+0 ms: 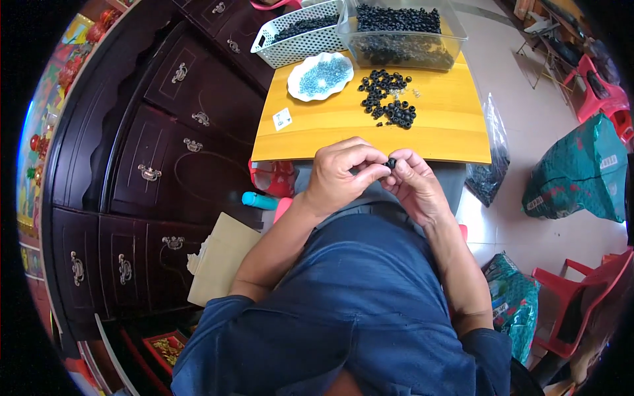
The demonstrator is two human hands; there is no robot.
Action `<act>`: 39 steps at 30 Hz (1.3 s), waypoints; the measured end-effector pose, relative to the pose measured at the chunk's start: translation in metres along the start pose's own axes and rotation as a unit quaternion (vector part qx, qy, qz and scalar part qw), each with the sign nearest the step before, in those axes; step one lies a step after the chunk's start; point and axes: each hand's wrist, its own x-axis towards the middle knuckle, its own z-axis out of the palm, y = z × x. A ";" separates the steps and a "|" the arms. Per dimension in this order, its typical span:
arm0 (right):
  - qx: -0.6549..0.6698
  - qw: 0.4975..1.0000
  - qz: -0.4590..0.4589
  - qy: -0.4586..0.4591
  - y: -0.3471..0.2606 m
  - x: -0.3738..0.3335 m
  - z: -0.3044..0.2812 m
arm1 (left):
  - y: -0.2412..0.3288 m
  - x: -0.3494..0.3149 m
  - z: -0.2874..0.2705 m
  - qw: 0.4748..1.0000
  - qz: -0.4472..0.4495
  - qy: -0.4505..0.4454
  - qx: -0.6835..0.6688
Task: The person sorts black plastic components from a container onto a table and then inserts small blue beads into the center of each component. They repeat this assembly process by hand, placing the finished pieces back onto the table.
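Observation:
Just past the near edge of the yellow wooden table (317, 135), both hands meet at a small black round part (391, 162). My left hand (343, 170) pinches it between thumb and forefinger, and my right hand (417, 185) grips it from the other side, fingers curled. What else the fingertips may hold is hidden. Farther back lies a loose heap of black ring-like parts (400, 115), with a few tiny clear pieces (415, 93) beside it. A white scalloped plate (295, 87) holds many small clear bluish pieces.
Behind the plate stand a white perforated basket (300, 47) and a clear plastic bin (403, 58), both holding black parts. Dark drawers (178, 158) line the left. On the right are a clear bag (489, 162), teal sacks (574, 168) and a red chair (581, 300).

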 end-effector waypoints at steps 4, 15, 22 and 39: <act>0.004 1.000 -0.010 0.010 0.003 0.001 -0.002 | -0.001 -0.001 0.000 1.000 0.015 -0.002 0.013; -0.035 0.999 -0.016 0.006 0.007 0.001 -0.007 | -0.002 -0.002 -0.003 1.000 -0.015 -0.023 0.008; -0.043 0.997 -0.057 -0.028 0.010 0.000 -0.009 | -0.001 -0.007 -0.002 0.999 -0.011 -0.016 -0.043; -0.100 0.990 -0.056 -0.085 0.001 -0.003 0.007 | 0.000 -0.005 -0.023 0.975 -0.050 -0.189 -0.109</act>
